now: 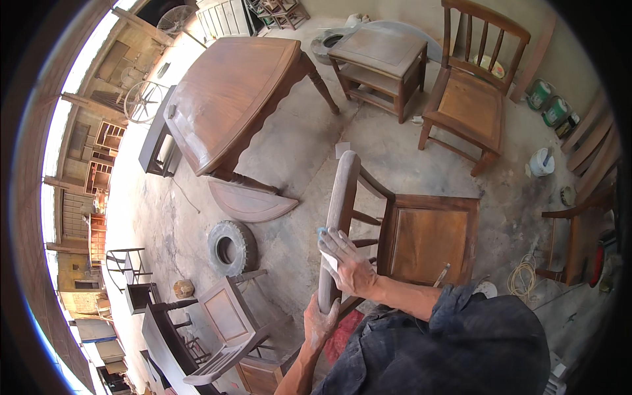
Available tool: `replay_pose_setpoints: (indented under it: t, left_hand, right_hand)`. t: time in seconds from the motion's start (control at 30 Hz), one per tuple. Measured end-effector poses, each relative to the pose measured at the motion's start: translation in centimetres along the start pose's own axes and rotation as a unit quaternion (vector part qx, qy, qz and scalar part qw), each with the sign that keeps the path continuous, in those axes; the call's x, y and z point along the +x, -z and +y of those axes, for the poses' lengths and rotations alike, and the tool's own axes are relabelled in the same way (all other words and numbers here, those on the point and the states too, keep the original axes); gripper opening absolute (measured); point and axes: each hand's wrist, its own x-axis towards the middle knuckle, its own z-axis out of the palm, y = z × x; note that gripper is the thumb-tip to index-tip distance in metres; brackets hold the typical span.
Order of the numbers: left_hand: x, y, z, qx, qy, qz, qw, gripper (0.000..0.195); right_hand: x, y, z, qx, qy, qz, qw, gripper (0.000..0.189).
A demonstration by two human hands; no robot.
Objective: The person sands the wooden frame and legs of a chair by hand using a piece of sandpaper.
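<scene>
A wooden chair stands before me, its dusty top rail (342, 197) running away from my body. Its brown panelled seat (432, 242) lies to the right, joined to the rail by spindles. My left hand (320, 316) grips the near end of the rail. On the rail's middle, my right hand (348, 264) lies with its fingers pressing a folded sheet (330, 259), probably sandpaper. The sheet is white, and a bit of blue shows at the fingertips; the rest is hidden under the hand. A brush (443, 275) lies near the seat's near edge.
A curved-edge wooden table (247, 94) stands ahead left, a tire (233, 248) below it. A small side table (377, 52) and another chair (469, 108) stand ahead. Left lies a dusty chair (229, 311). Right are a white bucket (541, 162) and coiled cord (522, 279).
</scene>
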Motion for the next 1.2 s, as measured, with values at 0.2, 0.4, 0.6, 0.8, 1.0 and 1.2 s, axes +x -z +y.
replay_pose_setpoints:
  t: [0.2, 0.4, 0.6, 0.8, 1.0, 1.2]
  left_hand:
    - [0.4, -0.5, -0.1, -0.016, 0.005, 0.001, 1.000, 0.047]
    - [0.1, -0.4, -0.3, -0.001, 0.011, 0.012, 1.000, 0.045]
    - [0.6, -0.9, 0.0, -0.001, 0.047, -0.001, 0.999, 0.044]
    - [0.0, -0.3, 1.1, 0.013, 0.038, 0.009, 0.999, 0.048]
    - [0.0, -0.4, 0.7, 0.030, 0.035, 0.015, 0.999, 0.049]
    - [0.8, -0.9, 0.7, 0.011, 0.079, -0.024, 0.997, 0.047]
  right_hand:
    - [11.6, 4.3, 10.9, -0.105, -0.084, 0.085, 0.987, 0.033]
    - [11.0, 3.5, 8.1, -0.138, -0.048, 0.178, 0.973, 0.028]
    - [13.6, 2.3, 12.6, 0.016, -0.300, 0.092, 0.949, 0.042]
    - [10.8, 2.9, 10.5, -0.002, -0.290, -0.002, 0.957, 0.052]
    - [9.2, 2.7, 8.0, 0.019, -0.187, 0.174, 0.967, 0.045]
    - [15.8, 4.8, 22.4, -0.283, -0.069, -0.153, 0.944, 0.025]
